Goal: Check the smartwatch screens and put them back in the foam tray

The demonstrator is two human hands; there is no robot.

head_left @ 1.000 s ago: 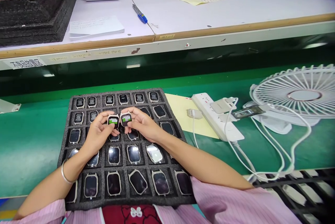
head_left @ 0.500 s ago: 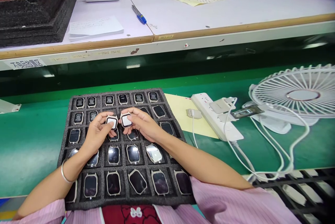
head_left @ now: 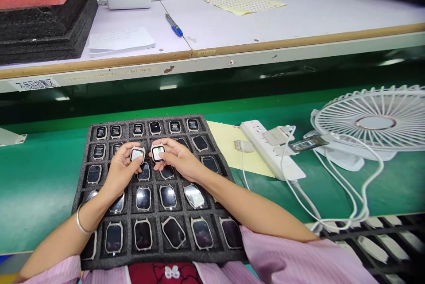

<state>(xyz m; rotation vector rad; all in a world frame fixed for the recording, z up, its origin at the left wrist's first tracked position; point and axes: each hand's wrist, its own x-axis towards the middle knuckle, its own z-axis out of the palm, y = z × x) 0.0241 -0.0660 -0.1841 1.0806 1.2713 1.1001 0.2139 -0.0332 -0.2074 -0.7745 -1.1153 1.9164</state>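
Observation:
A black foam tray (head_left: 83,173) lies on the green mat and holds several watch bodies in rows of pockets. My left hand (head_left: 122,171) pinches one watch body (head_left: 137,154) above the tray's second and third rows; its screen glows white with a green patch. My right hand (head_left: 177,162) holds a second watch body (head_left: 158,152) right beside it, also lit. Both hands hover close together over the middle of the tray. A bracelet sits on my left wrist.
A white power strip (head_left: 272,151) with plugs and white cables lies right of the tray on a yellow sheet (head_left: 226,142). A white fan (head_left: 372,122) lies at the far right. The raised bench behind holds stacked foam (head_left: 43,22), papers and a pen (head_left: 174,25).
The screens of the two held watch bodies changed from green bars to white, then to white with green. Both hands stayed nearly in place; the camera shifted slightly.

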